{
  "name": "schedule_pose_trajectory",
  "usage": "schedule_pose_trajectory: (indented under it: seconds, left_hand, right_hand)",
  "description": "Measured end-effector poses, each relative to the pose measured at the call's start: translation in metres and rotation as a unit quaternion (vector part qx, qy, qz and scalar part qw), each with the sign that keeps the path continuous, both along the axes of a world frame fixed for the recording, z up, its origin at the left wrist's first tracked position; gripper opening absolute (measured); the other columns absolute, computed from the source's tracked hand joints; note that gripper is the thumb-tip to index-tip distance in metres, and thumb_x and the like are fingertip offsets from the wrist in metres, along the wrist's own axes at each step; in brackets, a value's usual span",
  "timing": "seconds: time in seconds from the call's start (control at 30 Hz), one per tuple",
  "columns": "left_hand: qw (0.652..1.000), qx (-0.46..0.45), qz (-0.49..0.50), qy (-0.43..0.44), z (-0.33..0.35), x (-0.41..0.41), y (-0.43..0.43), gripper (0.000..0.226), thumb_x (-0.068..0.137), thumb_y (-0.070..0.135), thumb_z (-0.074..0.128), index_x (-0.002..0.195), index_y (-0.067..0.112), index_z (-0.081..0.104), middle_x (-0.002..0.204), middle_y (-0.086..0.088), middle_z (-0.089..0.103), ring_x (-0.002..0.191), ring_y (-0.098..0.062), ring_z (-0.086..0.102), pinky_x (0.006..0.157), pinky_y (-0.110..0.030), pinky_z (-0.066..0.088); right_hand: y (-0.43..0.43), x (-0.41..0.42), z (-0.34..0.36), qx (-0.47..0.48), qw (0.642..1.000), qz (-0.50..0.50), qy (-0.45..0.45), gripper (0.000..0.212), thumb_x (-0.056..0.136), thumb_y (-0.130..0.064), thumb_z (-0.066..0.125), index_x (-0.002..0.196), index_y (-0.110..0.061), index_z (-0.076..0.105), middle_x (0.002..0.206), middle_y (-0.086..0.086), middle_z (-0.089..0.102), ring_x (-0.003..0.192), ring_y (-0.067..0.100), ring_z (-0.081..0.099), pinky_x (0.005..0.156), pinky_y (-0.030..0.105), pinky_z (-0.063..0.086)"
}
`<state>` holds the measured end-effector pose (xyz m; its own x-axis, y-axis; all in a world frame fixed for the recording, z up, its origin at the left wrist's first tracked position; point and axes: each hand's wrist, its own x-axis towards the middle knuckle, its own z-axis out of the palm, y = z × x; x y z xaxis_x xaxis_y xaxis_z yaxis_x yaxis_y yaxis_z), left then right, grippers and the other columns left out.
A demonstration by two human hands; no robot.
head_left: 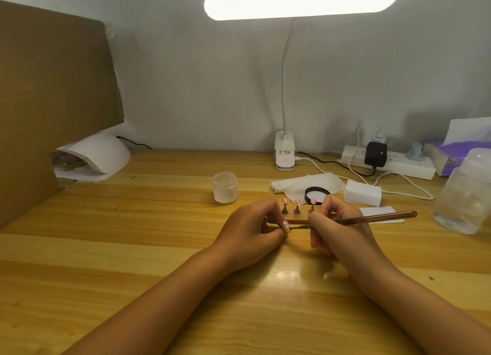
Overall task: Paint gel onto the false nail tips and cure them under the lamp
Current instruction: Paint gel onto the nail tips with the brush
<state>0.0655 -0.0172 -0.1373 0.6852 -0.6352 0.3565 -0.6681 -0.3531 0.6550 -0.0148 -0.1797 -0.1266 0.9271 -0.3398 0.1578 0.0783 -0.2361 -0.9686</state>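
Painting stage. We see the left hand (255,229) pinching one false nail tip (286,225) low over the bench (132,248). The right hand (334,221) grips the brush (382,217), bristles at that tip. Three further tips (297,202) stand on pegs just behind; whether they are coated we cannot tell. The curing lamp (98,155) sits well apart at far left, so we judge that this tip is not yet cured.

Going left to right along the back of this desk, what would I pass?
Cardboard sheet → white curing lamp → small jar → desk lamp base → power strip → clear plastic bottle.
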Motion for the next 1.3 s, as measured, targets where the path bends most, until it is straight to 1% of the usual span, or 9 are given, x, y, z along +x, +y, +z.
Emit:
schedule_pose_trajectory:
  seconds: [0.13,0.2,0.33,0.43,0.73,0.87,0.93,1.1,1.3]
  left_hand:
    - [0.999,-0.019,0.002,0.026,-0.0011,0.0025,0.0005,0.022,0.086,0.02,0.074,0.078,0.034,0.058,0.082,0.015,0.065,0.063,0.002,0.053,0.06,-0.012,0.036]
    - [0.999,-0.026,0.001,0.039,-0.0016,0.0038,0.0008,0.022,0.085,0.021,0.075,0.078,0.034,0.059,0.082,0.016,0.064,0.063,0.003,0.053,0.059,-0.012,0.037]
    - [0.998,-0.027,-0.003,0.05,-0.0021,0.0057,0.0,0.021,0.085,0.021,0.075,0.079,0.034,0.06,0.088,0.012,0.067,0.064,0.002,0.055,0.06,-0.017,0.04]
    - [0.998,-0.027,-0.001,0.051,-0.0026,0.0062,-0.0007,0.02,0.085,0.021,0.075,0.079,0.034,0.06,0.088,0.012,0.067,0.062,-0.001,0.053,0.061,-0.021,0.041]
    - [0.999,-0.018,-0.004,0.032,-0.0028,0.0059,-0.0003,0.014,0.086,0.02,0.074,0.083,0.027,0.061,0.08,0.016,0.063,0.06,0.005,0.052,0.057,-0.012,0.034]
    - [1.0,-0.009,-0.006,0.024,-0.0012,0.0049,-0.0001,0.015,0.086,0.019,0.073,0.085,0.027,0.061,0.078,0.018,0.061,0.063,0.01,0.054,0.056,-0.009,0.034]
    - [1.0,-0.006,-0.006,0.023,-0.0005,0.0046,-0.0002,0.015,0.086,0.018,0.073,0.086,0.027,0.061,0.08,0.018,0.061,0.064,0.012,0.054,0.056,-0.008,0.034]
    - [1.0,-0.01,0.001,0.018,-0.0006,0.0029,-0.0005,0.017,0.087,0.02,0.072,0.085,0.032,0.06,0.079,0.019,0.061,0.062,0.007,0.052,0.057,-0.01,0.034]
    - [1.0,-0.006,0.0,0.009,0.0014,0.0005,-0.0016,0.018,0.084,0.014,0.072,0.086,0.029,0.063,0.083,0.017,0.066,0.064,0.012,0.053,0.059,-0.007,0.036]
  right_hand:
    - [-0.0009,-0.0007,0.0034,0.055,0.998,-0.004,-0.021,0.032,0.085,-0.041,0.064,0.09,-0.011,0.056,0.057,0.002,0.064,0.043,0.007,0.049,0.04,0.017,0.039]
    - [-0.0001,-0.0011,0.0043,0.059,0.998,0.012,-0.02,0.036,0.08,-0.045,0.064,0.093,-0.012,0.057,0.059,0.003,0.066,0.045,0.007,0.052,0.041,0.017,0.041]
    - [0.0,0.0001,0.0005,-0.002,0.999,0.035,-0.02,0.018,0.089,-0.024,0.067,0.092,-0.011,0.056,0.065,0.001,0.067,0.051,0.003,0.057,0.045,0.016,0.043]
    - [-0.0026,0.0013,-0.0023,-0.03,0.999,0.031,-0.018,0.013,0.089,-0.017,0.066,0.086,-0.01,0.056,0.066,0.001,0.061,0.053,0.007,0.052,0.047,0.022,0.043]
    - [-0.0006,0.002,-0.0026,-0.064,0.996,0.056,0.0,0.014,0.091,-0.023,0.066,0.087,-0.011,0.058,0.067,-0.003,0.069,0.054,0.0,0.06,0.047,0.013,0.043]
    - [0.0001,0.0009,-0.0007,-0.074,0.995,0.063,0.013,0.016,0.087,-0.021,0.067,0.086,-0.008,0.057,0.061,-0.001,0.065,0.053,0.003,0.056,0.053,0.024,0.043]
    - [-0.0002,0.0005,-0.0006,-0.068,0.995,0.07,0.02,0.018,0.085,-0.019,0.067,0.085,-0.005,0.056,0.057,-0.001,0.061,0.051,0.004,0.053,0.052,0.026,0.041]
    - [-0.0006,0.0006,-0.0003,-0.027,0.999,0.036,-0.007,0.012,0.09,-0.012,0.062,0.083,-0.005,0.056,0.056,-0.001,0.06,0.046,0.004,0.05,0.045,0.022,0.039]
    - [-0.0008,-0.0001,-0.001,0.025,0.999,-0.002,-0.03,0.027,0.091,-0.025,0.064,0.084,-0.003,0.051,0.059,0.007,0.065,0.043,0.011,0.048,0.04,0.021,0.038]
